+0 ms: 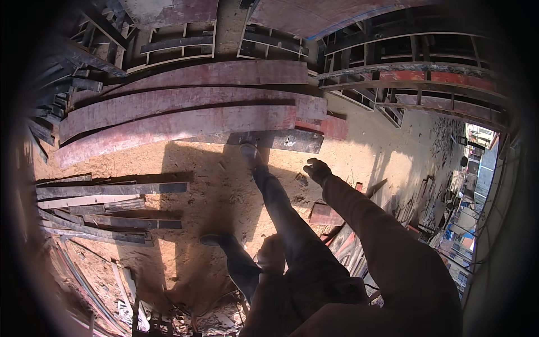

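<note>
My right hand [318, 171] reaches out over the sandy ground, its fingers loosely curled with a gap at the tips and nothing visible in them. It is nearest the right end of a dark board [300, 140], apart from it. My forward shoe [249, 150] is at this board's near edge. Beyond the dark board lie long, faded red planks [196, 122], overlapping one another. My left hand [272, 254] hangs low beside my leg, in shadow and blurred; its fingers cannot be made out.
Several narrow boards [112, 191] lie on the ground to the left. Stacked framed panels [415, 76] stand at the far right, with more frames at the back. Scrap wood [348, 247] and a small red piece [325, 214] lie right of my legs. Ground debris [302, 180] is below my right hand.
</note>
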The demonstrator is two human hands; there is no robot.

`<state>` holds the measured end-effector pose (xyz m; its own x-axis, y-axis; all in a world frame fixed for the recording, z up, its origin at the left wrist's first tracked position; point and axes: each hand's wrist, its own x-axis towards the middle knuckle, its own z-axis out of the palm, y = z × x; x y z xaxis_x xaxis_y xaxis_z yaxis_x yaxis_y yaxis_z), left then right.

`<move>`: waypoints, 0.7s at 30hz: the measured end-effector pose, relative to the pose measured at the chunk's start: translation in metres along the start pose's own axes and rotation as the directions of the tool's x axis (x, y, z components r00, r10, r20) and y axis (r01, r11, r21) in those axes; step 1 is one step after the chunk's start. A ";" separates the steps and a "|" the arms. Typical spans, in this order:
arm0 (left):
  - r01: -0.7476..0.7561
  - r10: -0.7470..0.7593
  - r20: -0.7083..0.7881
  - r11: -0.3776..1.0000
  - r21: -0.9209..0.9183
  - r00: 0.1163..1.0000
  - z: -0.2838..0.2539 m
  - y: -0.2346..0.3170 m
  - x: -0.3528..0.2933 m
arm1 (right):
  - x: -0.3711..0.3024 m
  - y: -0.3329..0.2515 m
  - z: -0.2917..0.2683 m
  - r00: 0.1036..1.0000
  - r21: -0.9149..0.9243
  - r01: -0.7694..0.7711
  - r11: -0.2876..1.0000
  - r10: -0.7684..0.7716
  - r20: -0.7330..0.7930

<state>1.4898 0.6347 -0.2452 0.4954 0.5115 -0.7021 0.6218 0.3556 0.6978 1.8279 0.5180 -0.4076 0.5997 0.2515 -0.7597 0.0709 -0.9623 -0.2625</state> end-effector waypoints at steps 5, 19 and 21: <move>-0.496 0.535 -0.114 0.831 0.253 0.837 0.173 -0.011 0.154 | 0.315 0.066 0.041 0.975 0.083 -0.096 0.992 0.111 -0.193; -0.268 0.383 -0.320 0.898 0.348 0.866 0.202 0.033 0.202 | 0.314 -0.001 -0.065 0.974 0.348 -0.116 0.930 0.038 0.222; 0.317 -0.311 -0.132 0.948 0.029 0.941 0.181 0.070 0.173 | 0.196 -0.047 -0.130 0.916 0.445 -0.089 0.891 -0.102 0.388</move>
<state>1.7291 0.6062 -0.3437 0.1924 0.4743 -0.8591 0.7639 0.4771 0.4345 2.0460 0.5992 -0.4670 0.2327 0.3690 -0.8998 -0.3445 -0.8339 -0.4311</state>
